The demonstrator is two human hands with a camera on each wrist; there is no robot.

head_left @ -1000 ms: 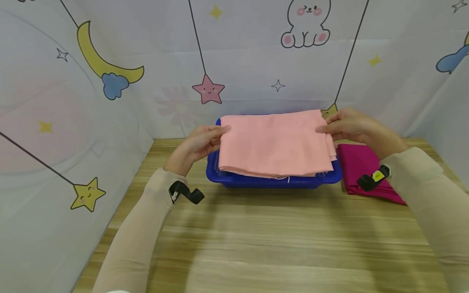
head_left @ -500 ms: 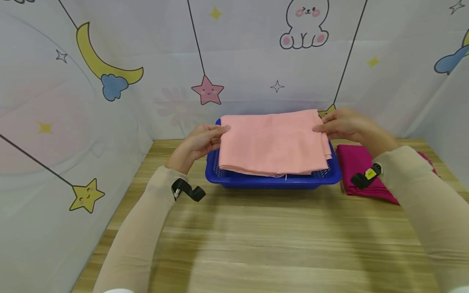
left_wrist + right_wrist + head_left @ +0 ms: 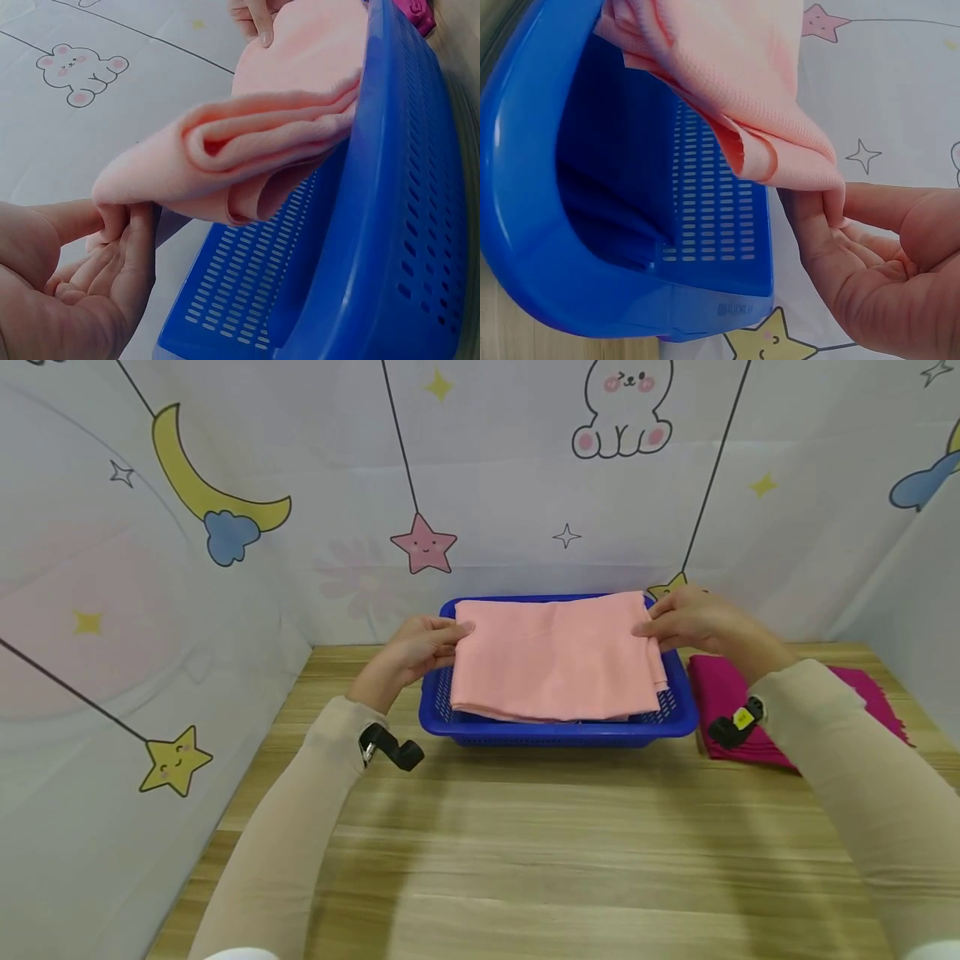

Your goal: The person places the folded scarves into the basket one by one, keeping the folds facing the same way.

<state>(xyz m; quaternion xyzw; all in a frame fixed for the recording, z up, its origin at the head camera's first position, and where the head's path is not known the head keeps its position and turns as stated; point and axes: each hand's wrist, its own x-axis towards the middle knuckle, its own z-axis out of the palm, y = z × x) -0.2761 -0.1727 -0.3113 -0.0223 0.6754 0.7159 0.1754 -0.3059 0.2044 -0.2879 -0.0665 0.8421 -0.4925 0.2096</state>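
A pink cloth (image 3: 555, 660), folded in several layers, spans the mouth of a blue plastic basket (image 3: 555, 732) with slotted walls. My left hand (image 3: 412, 652) pinches the cloth's back left corner between thumb and fingers. At the back right corner my right hand (image 3: 693, 622) pinches it the same way. In the left wrist view the folded pink cloth (image 3: 225, 150) shows its rolled layers beside the basket rim (image 3: 360, 247). The right wrist view has the cloth's lower edge (image 3: 742, 150) hanging inside the basket, over dark blue cloth-like folds (image 3: 615, 217) at the bottom.
A folded magenta cloth (image 3: 720, 702) with a fringed edge lies on the wooden table (image 3: 570, 852) right of the basket, partly behind my right forearm. A white printed curtain (image 3: 495, 460) hangs close behind the basket and along both sides.
The pink cloth has come down a little toward the basket, and more of the back rim shows. My right hand has shifted left, the left hand slightly right. Both keep their pinch.
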